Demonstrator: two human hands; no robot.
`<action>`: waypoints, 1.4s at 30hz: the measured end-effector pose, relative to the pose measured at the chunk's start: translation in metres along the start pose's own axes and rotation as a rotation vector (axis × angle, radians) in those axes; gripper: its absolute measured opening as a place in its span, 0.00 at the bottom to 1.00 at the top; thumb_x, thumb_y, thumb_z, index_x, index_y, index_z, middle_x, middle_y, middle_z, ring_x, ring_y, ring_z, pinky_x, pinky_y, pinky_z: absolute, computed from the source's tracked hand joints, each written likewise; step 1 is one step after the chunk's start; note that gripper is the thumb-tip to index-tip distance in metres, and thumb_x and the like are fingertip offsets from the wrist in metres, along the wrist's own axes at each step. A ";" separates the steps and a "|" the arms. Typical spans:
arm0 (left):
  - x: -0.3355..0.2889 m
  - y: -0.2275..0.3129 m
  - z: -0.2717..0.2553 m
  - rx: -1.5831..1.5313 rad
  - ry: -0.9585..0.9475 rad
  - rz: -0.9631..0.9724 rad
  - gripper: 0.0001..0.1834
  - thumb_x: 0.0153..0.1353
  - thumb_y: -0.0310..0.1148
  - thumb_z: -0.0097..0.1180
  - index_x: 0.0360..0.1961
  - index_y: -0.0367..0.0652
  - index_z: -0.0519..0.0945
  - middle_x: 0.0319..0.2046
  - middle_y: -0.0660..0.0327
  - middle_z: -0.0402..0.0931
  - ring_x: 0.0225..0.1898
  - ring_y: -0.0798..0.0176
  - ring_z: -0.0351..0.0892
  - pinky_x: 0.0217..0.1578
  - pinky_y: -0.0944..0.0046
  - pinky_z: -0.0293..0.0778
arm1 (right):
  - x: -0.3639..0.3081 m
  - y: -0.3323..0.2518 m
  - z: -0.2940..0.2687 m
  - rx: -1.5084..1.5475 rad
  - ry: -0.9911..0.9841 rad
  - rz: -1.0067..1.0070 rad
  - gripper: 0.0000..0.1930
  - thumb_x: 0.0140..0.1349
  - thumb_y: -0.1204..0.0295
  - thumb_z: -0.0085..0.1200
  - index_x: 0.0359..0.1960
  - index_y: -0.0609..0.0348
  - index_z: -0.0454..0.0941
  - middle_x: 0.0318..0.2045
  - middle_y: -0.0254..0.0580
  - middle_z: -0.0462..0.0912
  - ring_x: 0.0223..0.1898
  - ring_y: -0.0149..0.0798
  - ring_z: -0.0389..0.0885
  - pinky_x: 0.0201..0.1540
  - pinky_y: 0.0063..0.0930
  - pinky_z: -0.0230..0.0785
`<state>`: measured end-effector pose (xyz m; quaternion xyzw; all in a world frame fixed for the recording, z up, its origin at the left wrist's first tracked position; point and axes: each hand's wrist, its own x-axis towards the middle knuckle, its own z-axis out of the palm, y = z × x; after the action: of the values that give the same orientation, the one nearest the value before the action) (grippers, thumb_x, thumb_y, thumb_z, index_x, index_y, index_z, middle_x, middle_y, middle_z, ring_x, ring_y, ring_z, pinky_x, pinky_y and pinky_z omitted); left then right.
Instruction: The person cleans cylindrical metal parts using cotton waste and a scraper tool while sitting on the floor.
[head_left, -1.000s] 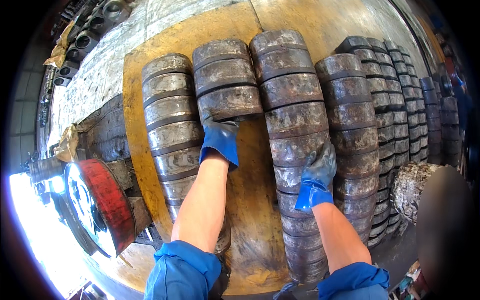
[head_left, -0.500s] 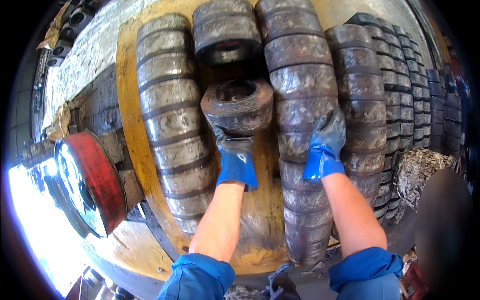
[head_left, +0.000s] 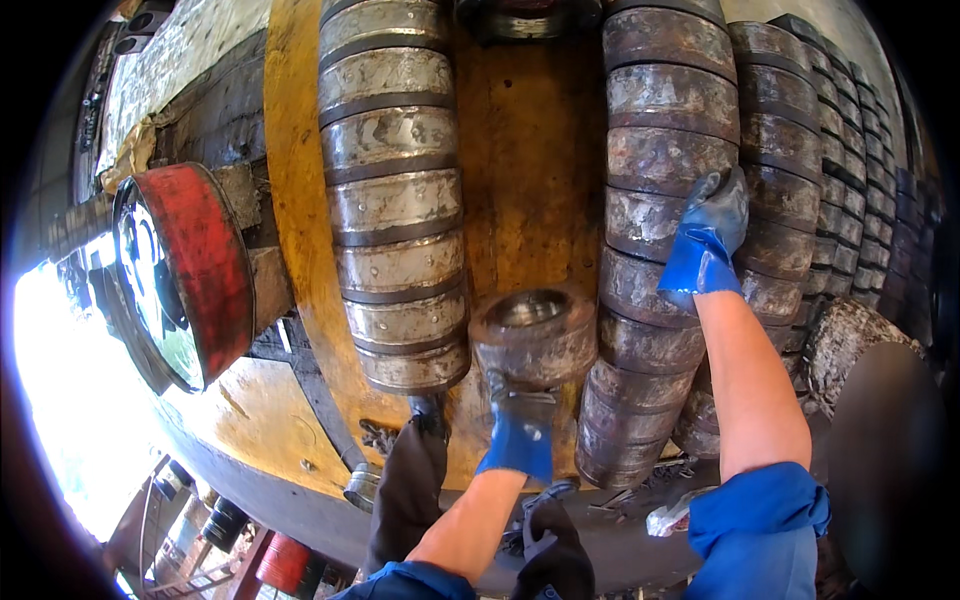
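A thick, steel-grey metal ring point(head_left: 535, 355) with a round bore is tilted in the gap between two rows of rings. My left hand point(head_left: 520, 425), in a blue and dark rubber glove, grips its near side. The thumb shows against the wall; the other fingers are hidden. My right hand point(head_left: 715, 225), gloved alike, rests on top of the right row point(head_left: 670, 160) where it meets the row beside it. Its fingers lie over the metal and hold nothing. The left row point(head_left: 395, 205) of shinier rings lies close beside the held ring.
A yellow, worn platform point(head_left: 530, 170) lies under the rows. More stacked rings point(head_left: 845, 130) fill the right side. A red drum point(head_left: 200, 270) lies at the left, and a round rough block point(head_left: 855, 340) at the right. My legs point(head_left: 405, 480) are at the platform's near edge.
My left hand has drawn the metal ring toward me along the gap. My right hand stays on the right row. The view has shifted, bringing my legs and the near floor into sight.
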<state>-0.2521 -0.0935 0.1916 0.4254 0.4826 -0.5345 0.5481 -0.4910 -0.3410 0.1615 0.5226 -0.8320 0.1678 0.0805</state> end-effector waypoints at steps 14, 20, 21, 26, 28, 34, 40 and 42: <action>-0.017 -0.004 -0.031 -0.014 0.114 -0.008 0.32 0.71 0.58 0.47 0.66 0.49 0.72 0.65 0.59 0.72 0.65 0.50 0.69 0.65 0.42 0.67 | 0.002 0.006 0.000 -0.010 -0.075 0.030 0.30 0.69 0.54 0.46 0.61 0.69 0.72 0.59 0.64 0.76 0.60 0.60 0.75 0.64 0.48 0.68; -0.022 0.001 -0.038 0.008 0.122 0.009 0.31 0.71 0.58 0.48 0.65 0.49 0.73 0.64 0.60 0.74 0.64 0.50 0.70 0.65 0.43 0.68 | 0.003 0.000 -0.005 0.006 -0.086 0.062 0.28 0.68 0.55 0.45 0.60 0.65 0.72 0.57 0.63 0.76 0.59 0.62 0.75 0.62 0.51 0.69; -0.022 0.001 -0.038 0.009 0.123 0.007 0.31 0.71 0.58 0.48 0.65 0.49 0.73 0.64 0.60 0.74 0.64 0.50 0.70 0.64 0.43 0.69 | 0.004 -0.001 -0.007 0.026 -0.119 0.084 0.28 0.68 0.55 0.45 0.61 0.64 0.71 0.58 0.63 0.76 0.59 0.62 0.75 0.62 0.52 0.69; -0.021 0.006 -0.032 0.012 0.119 0.008 0.30 0.71 0.57 0.48 0.64 0.49 0.74 0.63 0.61 0.75 0.64 0.51 0.72 0.64 0.44 0.70 | 0.006 -0.001 -0.007 0.011 -0.101 0.106 0.27 0.68 0.55 0.45 0.59 0.63 0.72 0.57 0.63 0.77 0.58 0.62 0.76 0.62 0.51 0.69; -0.020 0.006 -0.030 0.009 0.131 0.001 0.30 0.71 0.57 0.49 0.64 0.49 0.74 0.62 0.61 0.76 0.63 0.51 0.72 0.64 0.44 0.70 | 0.005 0.002 -0.008 0.018 -0.061 0.083 0.27 0.68 0.55 0.45 0.59 0.63 0.72 0.57 0.63 0.77 0.58 0.63 0.75 0.62 0.51 0.69; -0.024 0.011 -0.033 0.084 0.098 0.051 0.32 0.70 0.57 0.50 0.66 0.48 0.72 0.64 0.60 0.73 0.64 0.50 0.71 0.65 0.44 0.69 | 0.001 0.004 -0.006 0.061 -0.142 0.077 0.29 0.67 0.53 0.46 0.62 0.62 0.68 0.59 0.61 0.74 0.60 0.62 0.74 0.62 0.55 0.68; -0.029 0.010 -0.026 0.108 0.084 0.070 0.33 0.69 0.57 0.51 0.67 0.47 0.70 0.65 0.59 0.71 0.65 0.49 0.69 0.66 0.43 0.67 | 0.007 0.004 -0.005 0.053 -0.110 0.084 0.30 0.67 0.53 0.46 0.63 0.62 0.68 0.60 0.61 0.74 0.61 0.62 0.74 0.61 0.56 0.69; -0.027 0.010 -0.024 0.114 0.075 0.078 0.34 0.69 0.57 0.51 0.68 0.47 0.69 0.66 0.58 0.70 0.65 0.49 0.69 0.67 0.43 0.66 | 0.004 0.004 -0.005 0.066 -0.122 0.081 0.30 0.67 0.53 0.46 0.63 0.62 0.68 0.60 0.61 0.74 0.61 0.62 0.74 0.60 0.56 0.69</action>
<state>-0.2428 -0.0644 0.2140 0.4940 0.4545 -0.5232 0.5250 -0.4965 -0.3406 0.1667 0.5000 -0.8499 0.1661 0.0057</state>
